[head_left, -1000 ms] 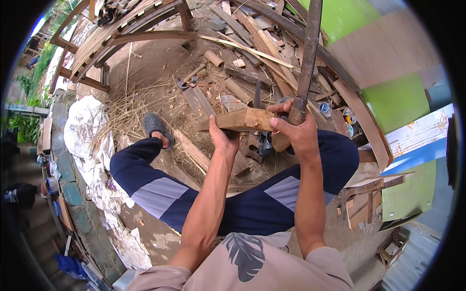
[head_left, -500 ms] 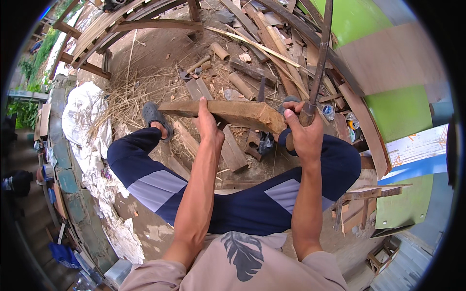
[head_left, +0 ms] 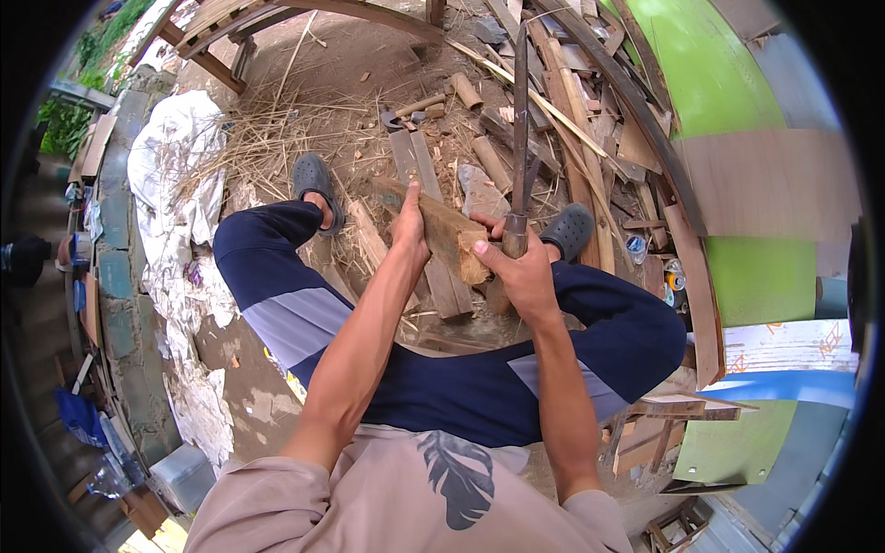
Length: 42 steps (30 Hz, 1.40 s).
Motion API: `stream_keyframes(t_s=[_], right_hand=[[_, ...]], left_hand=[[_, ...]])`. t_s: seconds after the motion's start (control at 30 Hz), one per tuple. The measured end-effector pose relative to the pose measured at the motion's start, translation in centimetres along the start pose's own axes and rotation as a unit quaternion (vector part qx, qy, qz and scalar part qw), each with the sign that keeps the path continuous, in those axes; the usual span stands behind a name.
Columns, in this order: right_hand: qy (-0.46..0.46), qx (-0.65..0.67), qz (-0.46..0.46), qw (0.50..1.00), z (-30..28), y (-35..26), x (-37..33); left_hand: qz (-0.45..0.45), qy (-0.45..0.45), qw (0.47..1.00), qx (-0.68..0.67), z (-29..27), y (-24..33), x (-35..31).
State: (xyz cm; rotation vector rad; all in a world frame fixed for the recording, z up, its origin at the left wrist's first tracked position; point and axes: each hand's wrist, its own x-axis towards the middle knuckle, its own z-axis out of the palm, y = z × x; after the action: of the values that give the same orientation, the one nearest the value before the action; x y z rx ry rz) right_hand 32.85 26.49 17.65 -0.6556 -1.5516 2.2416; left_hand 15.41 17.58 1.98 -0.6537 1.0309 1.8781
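Note:
My left hand (head_left: 410,232) grips a thick wooden block (head_left: 446,240) along its side, holding it tilted above the ground between my legs. The block's rough, pale cut end points toward me and to the right. My right hand (head_left: 527,281) is closed round the wooden handle (head_left: 514,241) of a long dark blade, likely a machete (head_left: 521,101), which points away from me. The right thumb lies close to the block's cut end; I cannot tell whether it touches. Below the block, flat boards (head_left: 433,267) lie on the dirt.
Straw (head_left: 263,138) and wood offcuts (head_left: 491,164) litter the ground ahead. Long planks (head_left: 572,138) are heaped at the right beside green panels (head_left: 761,286). White sheeting (head_left: 175,166) lies at the left along a block wall (head_left: 115,230). A slatted wooden bench (head_left: 230,18) stands at the far left.
The block has come down closer to me and turned, its cut end now facing me more. The blade has swung more upright and moved left with my right hand. The view has shifted.

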Motion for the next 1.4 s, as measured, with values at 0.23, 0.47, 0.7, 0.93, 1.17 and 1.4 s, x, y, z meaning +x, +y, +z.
stream_keyframes(t_s=[0.23,0.47,0.7,0.93,1.17,1.4], right_hand=[[0.084,0.03,0.014,0.996,2.2,4.1,1.8],[0.136,0.012,0.006,0.991,3.1,2.6,3.2],[0.151,0.005,0.046,0.987,5.5,1.3,4.7],[0.116,-0.307,0.012,0.945,4.2,-1.9,3.9],[-0.011,-0.549,-0.121,0.827,4.2,-3.3,0.1],[-0.056,-0.561,-0.149,0.813,3.6,-2.8,0.6]], left_hand=[[-0.103,-0.047,0.99,-0.083,-1.9,-0.1,0.1],[0.05,-0.034,0.995,0.074,3.7,-0.6,-10.7],[-0.029,-0.08,0.996,-0.009,3.0,2.5,-9.1],[-0.006,-0.068,0.996,-0.057,3.1,5.5,-5.4],[0.009,-0.03,0.997,-0.076,2.4,6.0,-5.7],[0.001,-0.065,0.995,-0.077,0.5,5.6,-7.1]])
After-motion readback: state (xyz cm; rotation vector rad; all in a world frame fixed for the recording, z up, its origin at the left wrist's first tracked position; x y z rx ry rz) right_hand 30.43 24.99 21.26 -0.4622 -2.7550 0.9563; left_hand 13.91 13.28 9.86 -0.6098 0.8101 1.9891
